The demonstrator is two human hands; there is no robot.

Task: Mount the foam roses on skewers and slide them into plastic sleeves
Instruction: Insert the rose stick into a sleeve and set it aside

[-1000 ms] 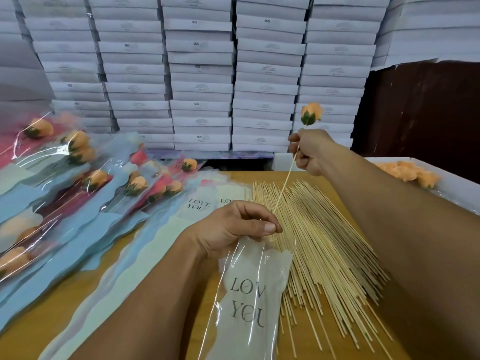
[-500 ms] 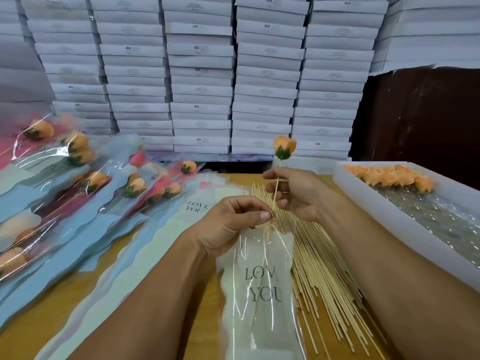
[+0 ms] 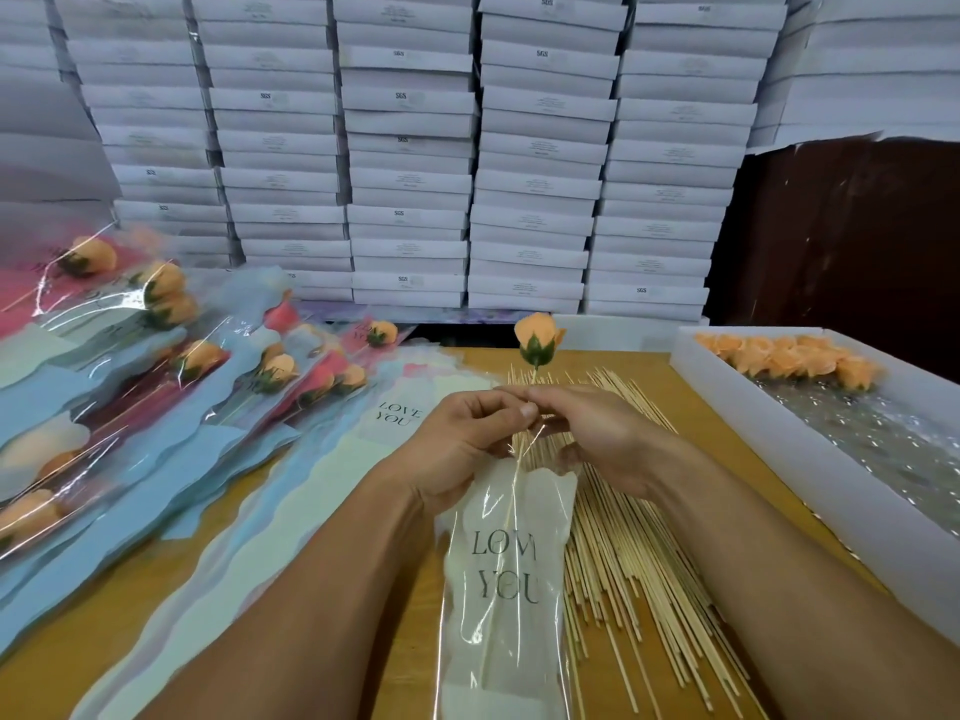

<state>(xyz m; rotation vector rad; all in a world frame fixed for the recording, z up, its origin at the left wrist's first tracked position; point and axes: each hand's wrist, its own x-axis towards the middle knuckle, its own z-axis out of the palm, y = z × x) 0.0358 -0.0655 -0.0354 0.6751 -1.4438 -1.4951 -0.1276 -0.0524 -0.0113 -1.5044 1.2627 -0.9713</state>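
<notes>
orange foam rose with green base on skewer, stick now deeper in cream "love you" sleeve at 6 o'clock; sleeve mouth pinched by left hand, skewer gripped by right hand.

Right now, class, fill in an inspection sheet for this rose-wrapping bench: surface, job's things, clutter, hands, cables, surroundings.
Surface: wooden table, mostly covered.
Job's things: orange rose on a skewer, its stick partly inside the sleeve printed LOVE YOU; loose skewers; tray of rose heads; finished wrapped roses at left.
Clutter: nothing seen.
Hands: left hand pinches the sleeve's mouth; right hand pinches the skewer.
Cables: nothing seen.
Surroundings: stacked white boxes behind.
</notes>
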